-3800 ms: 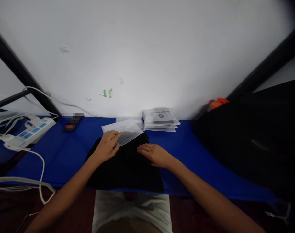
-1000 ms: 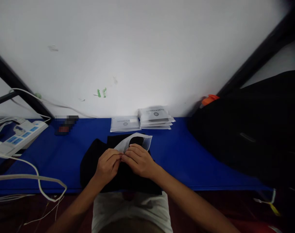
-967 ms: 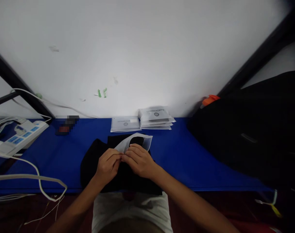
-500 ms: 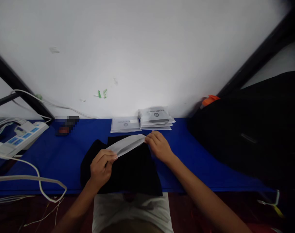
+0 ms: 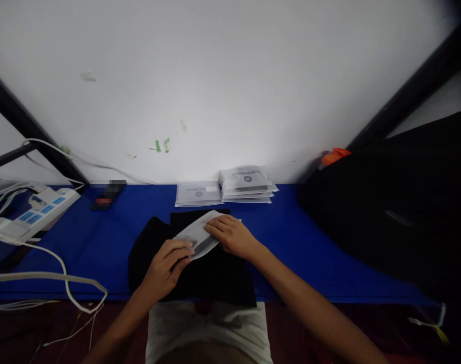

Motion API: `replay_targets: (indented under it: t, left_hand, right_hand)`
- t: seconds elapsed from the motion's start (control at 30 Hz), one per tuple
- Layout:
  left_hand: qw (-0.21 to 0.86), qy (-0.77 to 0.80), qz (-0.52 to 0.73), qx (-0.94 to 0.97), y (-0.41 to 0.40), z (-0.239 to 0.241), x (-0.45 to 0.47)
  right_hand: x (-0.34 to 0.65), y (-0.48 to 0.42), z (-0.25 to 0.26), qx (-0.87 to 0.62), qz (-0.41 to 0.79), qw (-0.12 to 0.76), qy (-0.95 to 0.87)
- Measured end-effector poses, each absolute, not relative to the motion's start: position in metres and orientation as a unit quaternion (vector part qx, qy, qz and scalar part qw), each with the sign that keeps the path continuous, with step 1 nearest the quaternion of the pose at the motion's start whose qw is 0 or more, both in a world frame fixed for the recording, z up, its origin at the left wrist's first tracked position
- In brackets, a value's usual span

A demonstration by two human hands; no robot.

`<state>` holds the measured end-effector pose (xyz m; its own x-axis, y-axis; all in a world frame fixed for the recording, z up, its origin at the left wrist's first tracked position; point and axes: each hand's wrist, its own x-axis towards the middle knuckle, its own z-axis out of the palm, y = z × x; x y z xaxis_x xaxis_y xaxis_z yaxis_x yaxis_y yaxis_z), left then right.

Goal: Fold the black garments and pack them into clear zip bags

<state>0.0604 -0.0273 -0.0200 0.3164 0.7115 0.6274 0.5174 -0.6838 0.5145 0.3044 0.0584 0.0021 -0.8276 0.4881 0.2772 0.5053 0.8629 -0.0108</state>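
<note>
A frosted white zip pouch [image 5: 198,230] lies tilted above a black cloth [image 5: 211,283], with something dark showing along its near side. My left hand [image 5: 168,264] is closed on the pouch's near-left corner, thumb below and fingers above. My right hand [image 5: 230,234] covers the right end of the pouch, its fingers bent over the top and pressed together on it. The thumb of that hand is hidden. Behind the cloth sit a single printed pouch [image 5: 198,195] and a stack of similar pouches [image 5: 248,183].
A blue-covered table [image 5: 287,253] runs along a white wall. At left are a white power strip [image 5: 44,215], loose white cables [image 5: 63,278] and a pixelated dark object [image 5: 109,194]. A large black bulk [image 5: 405,202] with an orange piece [image 5: 334,155] fills the right.
My right hand has moved left from the pouch's far-right corner onto its top. The pouch has dropped lower and flatter, and my left hand has shifted slightly right with its corner.
</note>
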Motion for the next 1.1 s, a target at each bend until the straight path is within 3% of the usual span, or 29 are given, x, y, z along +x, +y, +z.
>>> replay_targets:
  t: [0.1,0.3,0.53,1.1]
  left_hand:
    - [0.101,0.472,0.336,0.809,-0.038,-0.026,0.041]
    - [0.070,0.458,0.142,0.875,-0.052,-0.040,0.024]
    - [0.054,0.463,0.134,0.874,-0.039,-0.049,0.055]
    - [0.067,0.463,0.143,0.872,-0.030,-0.052,0.067]
  right_hand:
    - [0.317,0.070,0.011,-0.293,-0.073,0.176,-0.937]
    - [0.366,0.120,0.053,-0.457,-0.226,0.291,-0.810]
    - [0.393,0.178,0.027,-0.548,-0.193,0.127,-0.804]
    - [0.394,0.172,0.008,-0.586,-0.190,0.095,-0.782]
